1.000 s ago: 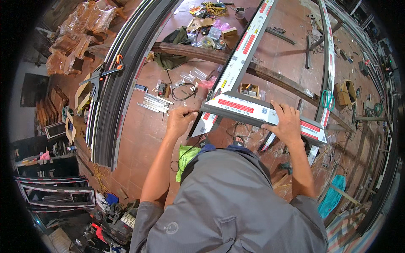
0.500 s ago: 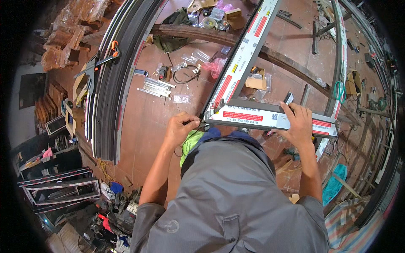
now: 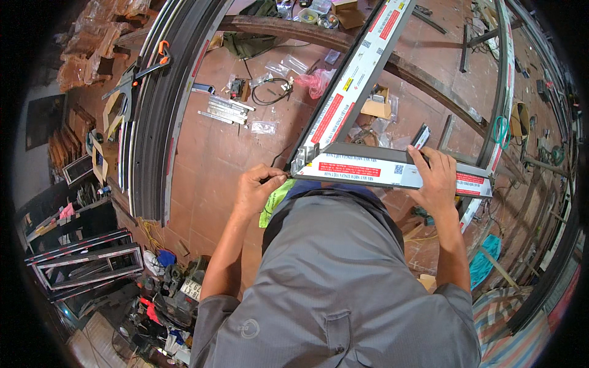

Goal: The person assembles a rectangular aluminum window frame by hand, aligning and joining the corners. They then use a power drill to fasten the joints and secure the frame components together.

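Note:
In front of my body stands a dark metal frame (image 3: 343, 109) with white and red protective film on its profiles. My left hand (image 3: 260, 185) is closed in a pinch at its near left corner. Between thumb and forefinger shows a thin black strip (image 3: 267, 180); its full length is hard to follow. A silvery metal corner piece (image 3: 302, 161) sits at that corner, just right of the fingertips. My right hand (image 3: 434, 181) is wrapped around the near crossbar (image 3: 368, 167), toward its right end, with fingers over the top and thumb against the near side.
Brown beams (image 3: 429, 86) run beneath the frame. Long dark profiles (image 3: 175, 104) with an orange-tipped clamp (image 3: 161, 61) stand on the left. Metal strips (image 3: 226, 110), a black cable (image 3: 273, 91) and a cardboard box (image 3: 375, 108) lie on the tiled floor. A motorbike (image 3: 169, 300) is at lower left.
The view has shifted slightly. The left corner of the frame shows more openly beside my left hand, which still pinches there. My right hand keeps its hold on the crossbar.

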The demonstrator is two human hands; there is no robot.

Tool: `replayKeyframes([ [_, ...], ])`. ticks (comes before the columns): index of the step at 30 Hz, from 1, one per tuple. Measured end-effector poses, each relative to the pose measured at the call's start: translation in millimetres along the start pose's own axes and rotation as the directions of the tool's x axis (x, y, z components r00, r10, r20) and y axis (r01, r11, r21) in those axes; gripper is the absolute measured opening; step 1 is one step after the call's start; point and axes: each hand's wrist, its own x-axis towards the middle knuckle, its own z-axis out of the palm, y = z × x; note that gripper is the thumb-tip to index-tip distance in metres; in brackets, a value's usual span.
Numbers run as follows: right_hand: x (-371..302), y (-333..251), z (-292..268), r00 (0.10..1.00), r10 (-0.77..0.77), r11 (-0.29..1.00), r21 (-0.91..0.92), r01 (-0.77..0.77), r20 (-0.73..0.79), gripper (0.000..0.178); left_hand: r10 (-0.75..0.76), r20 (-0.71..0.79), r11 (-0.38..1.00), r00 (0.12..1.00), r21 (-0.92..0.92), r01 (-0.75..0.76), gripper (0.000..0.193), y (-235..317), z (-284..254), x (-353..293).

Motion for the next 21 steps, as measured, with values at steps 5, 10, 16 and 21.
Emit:
replayKeyframes([
  [5, -3, 0, 1, 1.000, -0.014, 1.000, -0.011, 0.014, -0.014, 0.092, -0.009, 0.053, 1.000, 0.999, 0.027, 0.008, 0.012, -1, -3, -1],
  [10, -5, 0, -2, 0.999, -0.016, 1.000, -0.010, 0.016, -0.032, 0.092, -0.022, 0.113, 0.997, 0.993, 0.083, 0.013, 0.013, 8, -11, 0],
  [16, -8, -3, -2, 0.997, -0.032, 0.999, -0.020, 0.031, -0.076, 0.091, -0.045, 0.186, 0.946, 0.981, 0.323, -0.018, 0.014, 41, -20, 4],
  [21, -9, -6, -5, 0.997, -0.009, 1.000, -0.001, 0.009, -0.075, 0.092, -0.021, 0.244, 0.944, 0.970, 0.324, -0.061, 0.012, 53, -25, 8],
])
